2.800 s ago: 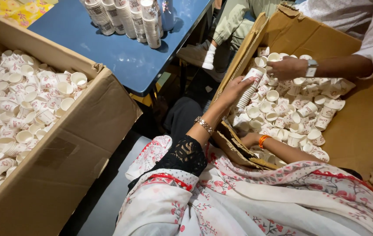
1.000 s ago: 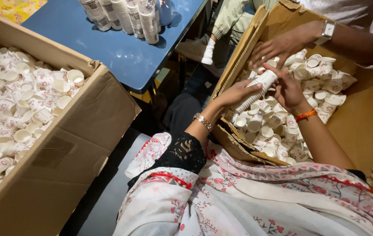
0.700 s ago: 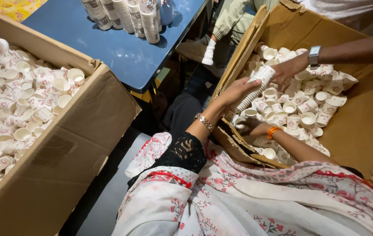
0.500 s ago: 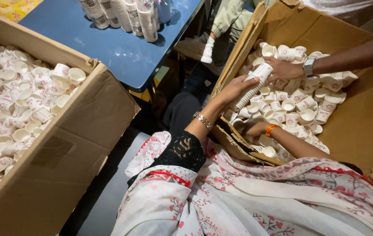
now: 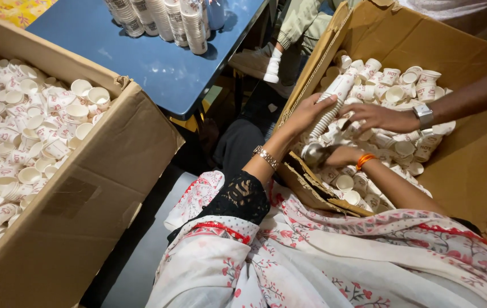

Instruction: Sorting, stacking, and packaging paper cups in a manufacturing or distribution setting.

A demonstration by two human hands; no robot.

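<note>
right now the nested stack of paper cups (image 5: pixel 330 105) sits in the right-hand cardboard box (image 5: pixel 471 171), leaning along its near-left wall, long and slanted. the left hand (image 5: pixel 306 113) is curled closed around its middle, and the right hand (image 5: pixel 340 155) cups the bottom end, fingers folded about it. risk here, as i read it: the stack is tall and only pinched at two spots, so a loose squeeze could let it bow and split, spilling cups back into the heap. a co-worker's hand (image 5: pixel 381 118) with a wristwatch lies just beside the stack's upper part, and a bump from it could knock the column crooked. the stack itself looks white with small reddish prints, ribbed by its many rims, thin-walled and easy to crush. around it, loose cups (image 5: pixel 403 91) of the same kind fill the box. the box flap (image 5: pixel 312 188) near the wrists is torn and ragged, so a rim could catch on it. far left, more finished stacks (image 5: pixel 163 20) stand on the blue tabletop (image 5: pixel 140 63), and a second box (image 5: pixel 83 194) of loose cups lies at the left.
</note>
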